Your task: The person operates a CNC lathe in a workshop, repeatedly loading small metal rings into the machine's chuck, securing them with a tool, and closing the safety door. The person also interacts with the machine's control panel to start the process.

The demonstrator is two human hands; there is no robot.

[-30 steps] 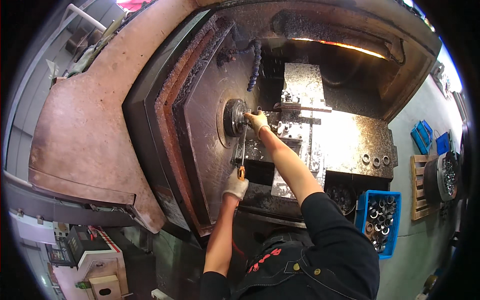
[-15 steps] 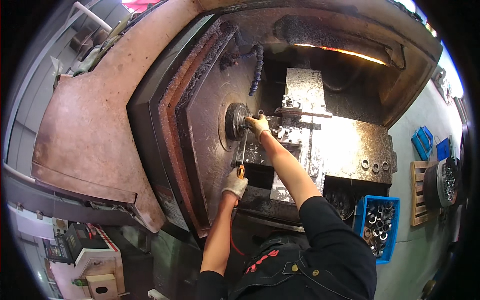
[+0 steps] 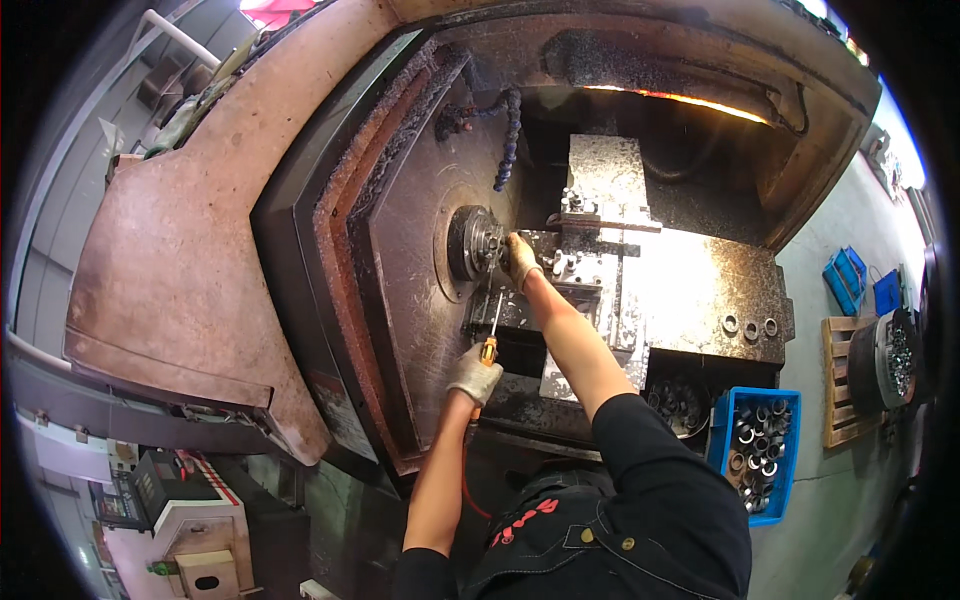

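Observation:
My left hand (image 3: 474, 375), in a pale work glove, is closed around an orange air blow gun (image 3: 489, 351). Its thin metal nozzle points up toward the chuck, and a red hose (image 3: 468, 489) hangs below. The round metal chuck (image 3: 472, 243) sits on the scratched inner wall of the lathe. Just right of the chuck is my gloved right hand (image 3: 521, 262), its fingers curled in. Whatever they hold is hidden behind the glove. Beside that hand, the tool slide (image 3: 580, 270) carries bolted clamps.
Several metal rings (image 3: 751, 330) stand on the bright machine bed at right. A blue crate (image 3: 790, 455) full of rings is below it. A segmented coolant hose (image 3: 508, 140) hangs above the chuck. Farther right, a drum (image 3: 870, 365) stands on a wooden pallet (image 3: 835, 385).
My right hand has drawn back slightly to the right, off the chuck face, which shows more now. The blow gun in my left hand has shifted slightly right and down, its nozzle tilting right.

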